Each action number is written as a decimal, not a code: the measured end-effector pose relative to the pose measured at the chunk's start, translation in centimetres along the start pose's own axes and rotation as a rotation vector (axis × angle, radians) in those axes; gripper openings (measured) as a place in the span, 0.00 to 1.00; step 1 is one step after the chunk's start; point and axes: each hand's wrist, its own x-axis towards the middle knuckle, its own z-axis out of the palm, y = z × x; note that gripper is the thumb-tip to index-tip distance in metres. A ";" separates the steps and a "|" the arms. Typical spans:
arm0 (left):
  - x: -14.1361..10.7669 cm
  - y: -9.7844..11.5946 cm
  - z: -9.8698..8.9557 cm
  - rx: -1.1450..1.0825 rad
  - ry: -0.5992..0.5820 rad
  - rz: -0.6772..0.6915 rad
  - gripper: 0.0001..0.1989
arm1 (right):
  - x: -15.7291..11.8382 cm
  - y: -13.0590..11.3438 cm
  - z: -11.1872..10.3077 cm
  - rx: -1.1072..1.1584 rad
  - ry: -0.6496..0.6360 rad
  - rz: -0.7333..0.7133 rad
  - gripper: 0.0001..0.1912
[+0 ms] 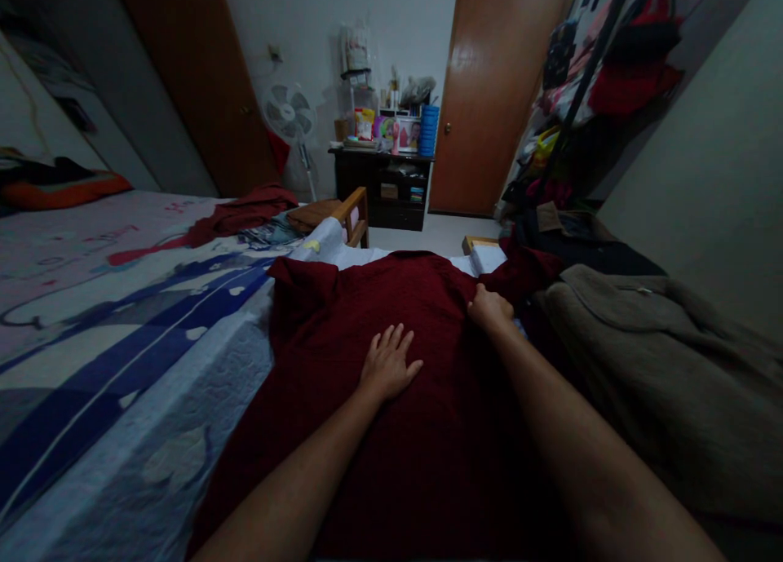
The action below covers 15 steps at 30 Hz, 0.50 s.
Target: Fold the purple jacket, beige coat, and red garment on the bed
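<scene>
A dark red shirt [367, 431] lies spread out on the bed in front of me, its collar end away from me and one sleeve reaching out to the left. My left hand [390, 362] rests flat on the middle of the shirt, fingers spread. At the shirt's right shoulder, my right hand [491, 307] has its fingers closed on the cloth beside the right sleeve. That sleeve runs off toward the dark clothes on the right, where its end is hard to make out.
Light blue bedding [226, 382] and a patterned blanket [140, 301] cover the left side. A grey-brown coat [666, 374] is piled on the right. Beyond the wooden bed frame [356, 211] stand a fan [290, 113], a black cabinet [355, 183] and a brown door [489, 105].
</scene>
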 end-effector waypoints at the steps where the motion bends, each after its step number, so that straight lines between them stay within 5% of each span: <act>1: 0.0 0.0 0.1 0.000 0.005 0.000 0.34 | 0.6 0.1 0.0 -0.012 -0.023 -0.003 0.21; 7: 0.0 -0.1 0.3 0.006 0.028 0.003 0.34 | 3.7 1.5 -0.4 0.019 -0.057 -0.004 0.19; 12: 0.0 -0.2 0.6 0.009 0.035 0.008 0.34 | 5.0 1.2 -0.9 0.033 0.212 -0.073 0.21; 15: 0.0 -0.3 0.8 0.012 0.037 0.011 0.34 | 5.9 1.0 -1.1 0.011 0.224 0.021 0.23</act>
